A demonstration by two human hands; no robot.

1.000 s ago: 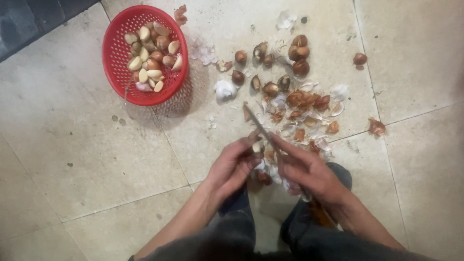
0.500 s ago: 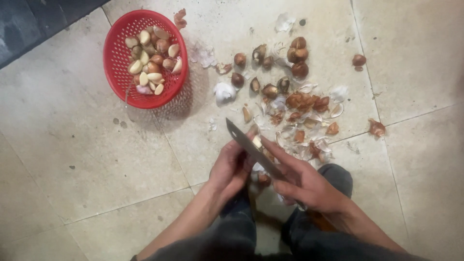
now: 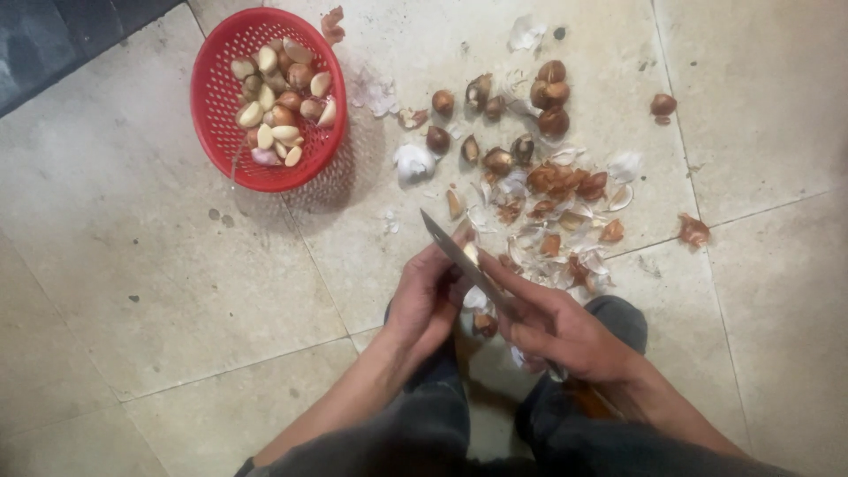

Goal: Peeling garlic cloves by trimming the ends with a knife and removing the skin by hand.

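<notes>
Nearest the camera, the person's knees in dark trousers (image 3: 459, 424) frame both hands over the tiled floor (image 3: 132, 291). The left hand (image 3: 424, 300) has its grip curled shut around a small garlic clove (image 3: 471, 254), of which only a pale tip shows between the fingertips. The right hand (image 3: 556, 327) is closed tight on a knife (image 3: 455, 252), forefinger laid along the spine, the blade slanting up and left so that its edge lies against the clove, touching the left fingertips or just beside them. As I judge it, that closeness is the risk: the clove is small and smooth, and if it rolls or the blade skids off the skin, the edge would run into the left thumb or fingers. Just beyond the hands lies a heap of papery peelings (image 3: 548, 238), brown and white, which could hide a dropped clove. Farther on, unpeeled bulbs (image 3: 548, 93) are scattered, well apart from a red basket (image 3: 221, 132) at upper left holding peeled cloves (image 3: 274, 97).
</notes>
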